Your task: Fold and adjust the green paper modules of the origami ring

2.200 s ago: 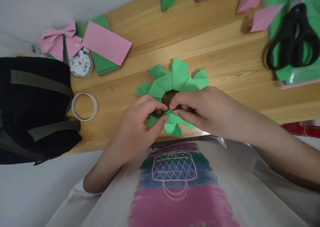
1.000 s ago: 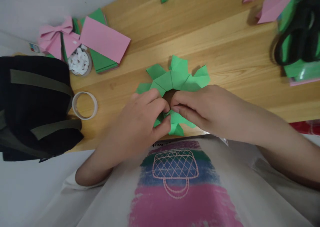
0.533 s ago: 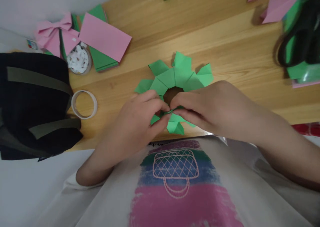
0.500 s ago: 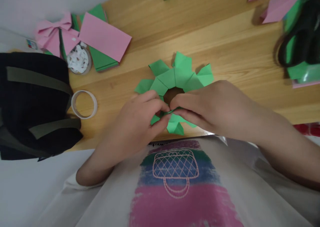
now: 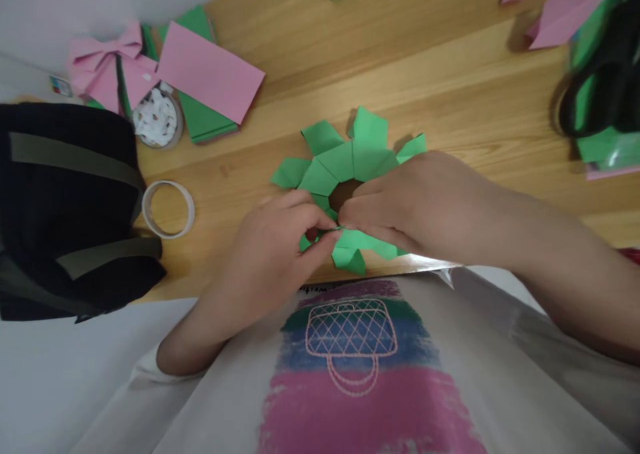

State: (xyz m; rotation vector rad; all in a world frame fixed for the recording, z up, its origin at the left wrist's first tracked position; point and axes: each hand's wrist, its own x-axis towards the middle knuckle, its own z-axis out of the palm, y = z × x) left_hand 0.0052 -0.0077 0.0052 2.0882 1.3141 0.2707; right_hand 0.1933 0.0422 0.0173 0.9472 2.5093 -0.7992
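A green folded-paper ring (image 5: 335, 163) with pointed flaps round its outside lies near the table's front edge. My left hand (image 5: 280, 241) pinches its near side between thumb and fingertips. From the other side my right hand (image 5: 400, 207) grips the same near section, its fingertips almost touching the left ones. A thin fold of green paper shows between the two pinches. Both hands cover part of the ring, and the right hand hides most of its right side.
A roll of tape (image 5: 169, 209) lies left, beside a black bag (image 5: 70, 207). Behind it are a tub of white bits (image 5: 157, 117), a pink paper bow (image 5: 110, 61) and pink paper (image 5: 213, 71) on green sheets. Black scissors (image 5: 605, 74) and pink folded pieces (image 5: 573, 14) lie at right.
The right hand has rolled forward over the ring and its fingers have closed in. The ring has turned and shifted slightly, and less green fold shows between the fingertips.
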